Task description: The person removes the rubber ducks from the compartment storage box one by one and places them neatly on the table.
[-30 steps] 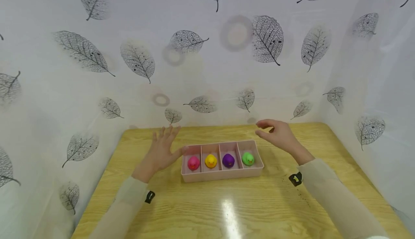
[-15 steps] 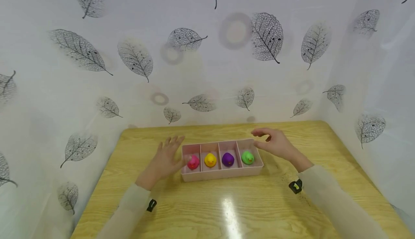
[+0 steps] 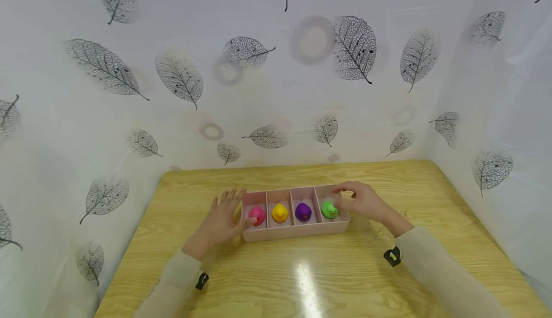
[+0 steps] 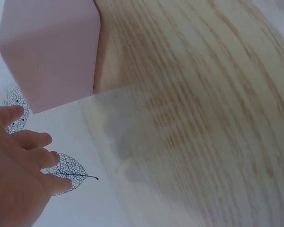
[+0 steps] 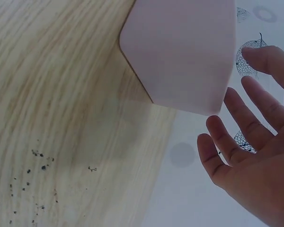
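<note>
A pale pink box (image 3: 293, 233) with several compartments in a row stands on the table. From left to right it holds a pink duck (image 3: 256, 214), a yellow duck (image 3: 280, 212), a purple duck (image 3: 303, 211) and a green duck (image 3: 328, 210). My left hand (image 3: 219, 221) is spread at the box's left end, its thumb in front of the pink duck. At the right end hovers my right hand (image 3: 364, 201), fingers bent loosely and thumb beside the green duck. In the wrist views, both the left hand (image 4: 19, 165) and the right hand (image 5: 258, 142) show nothing held.
The wood-grain table (image 3: 258, 279) has a bright reflection near its front. Behind and at both sides hangs a white curtain (image 3: 276, 97) printed with dark leaves. Small dark marks (image 5: 42, 168) dot the table right of the box.
Both hands have come lower and closer to the box. The left thumb now overlaps the pink duck, and the right hand has moved left towards the green duck. The box has not moved.
</note>
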`<state>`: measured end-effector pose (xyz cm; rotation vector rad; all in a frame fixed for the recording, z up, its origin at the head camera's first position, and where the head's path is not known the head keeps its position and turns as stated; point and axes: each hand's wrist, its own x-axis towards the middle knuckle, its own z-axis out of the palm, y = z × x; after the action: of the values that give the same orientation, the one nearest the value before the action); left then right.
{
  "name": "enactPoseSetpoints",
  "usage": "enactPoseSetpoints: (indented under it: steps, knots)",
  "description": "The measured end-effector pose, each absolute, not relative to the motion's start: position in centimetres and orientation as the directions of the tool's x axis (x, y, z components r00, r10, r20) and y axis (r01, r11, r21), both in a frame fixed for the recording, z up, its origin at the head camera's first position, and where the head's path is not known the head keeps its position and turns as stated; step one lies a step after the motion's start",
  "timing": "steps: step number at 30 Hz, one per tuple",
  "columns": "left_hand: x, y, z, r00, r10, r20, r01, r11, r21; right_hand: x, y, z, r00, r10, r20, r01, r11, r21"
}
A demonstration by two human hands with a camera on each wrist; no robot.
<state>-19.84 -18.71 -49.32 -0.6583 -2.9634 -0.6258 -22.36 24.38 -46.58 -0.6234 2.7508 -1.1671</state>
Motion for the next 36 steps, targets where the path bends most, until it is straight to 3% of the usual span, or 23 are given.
enactPoseSetpoints:
  steps: [9, 19, 30, 36]
  knots:
    - [-19.5, -18.5, -49.9, -0.921, 0.383, 0.065, 0.377, 0.842, 0.387, -22.2, 24.1, -47.7, -0.914, -0.406, 0.017, -0.295, 0.635, -0.714]
    - [-19.2, -18.2, -50.1, -0.921, 0.390, 0.018, 0.364, 0.842, 0.397, -22.0, 23.3, -48.1, -0.880, -0.467, 0.091, -0.406, 0.637, -0.656]
    - [-19.2, -18.1, -50.3, -0.920, 0.391, 0.021, 0.366, 0.840, 0.401, -22.1, 22.7, -48.7, -0.872, -0.477, 0.107, -0.450, 0.699, -0.555]
    - [-19.2, -18.2, -50.4, -0.918, 0.396, 0.023, 0.372, 0.839, 0.397, -22.4, 22.4, -48.5, -0.864, -0.489, 0.118, -0.489, 0.760, -0.428]
